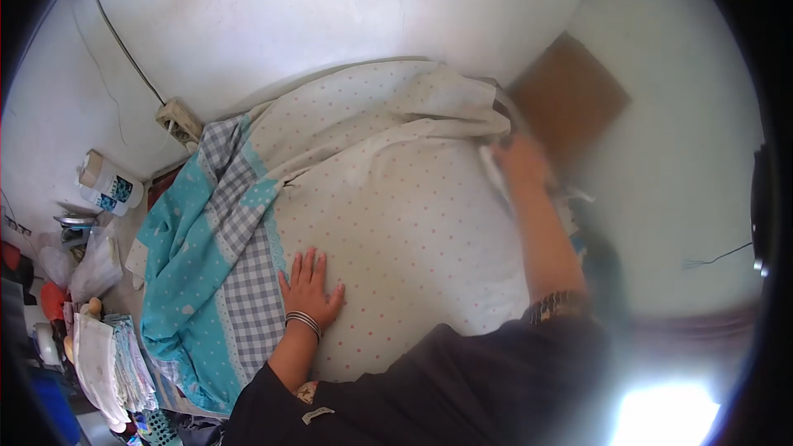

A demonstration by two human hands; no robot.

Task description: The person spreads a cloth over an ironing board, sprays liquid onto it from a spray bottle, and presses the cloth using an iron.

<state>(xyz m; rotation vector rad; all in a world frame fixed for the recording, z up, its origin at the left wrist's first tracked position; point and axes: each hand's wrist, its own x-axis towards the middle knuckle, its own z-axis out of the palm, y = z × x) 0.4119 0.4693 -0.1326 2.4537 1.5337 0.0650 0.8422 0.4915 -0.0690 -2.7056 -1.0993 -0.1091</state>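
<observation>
A bedsheet (396, 223) covers the bed, cream with small dots, and has a turquoise and grey gingham border on its left side. My left hand (311, 287) lies flat on it beside the gingham strip, fingers spread. At the sheet's far right edge is my right hand (522, 167), a little blurred, its fingers curled on the fabric edge. Folds run across the upper part of the sheet, and the turquoise end lies bunched at the left.
White walls rise behind the bed. A brown square panel (570, 103) is at the right corner. On the left are a power socket (178, 121), a white container (116, 186), plastic bags (97, 268) and a stack of folded cloths (128, 363). Bright light enters at lower right.
</observation>
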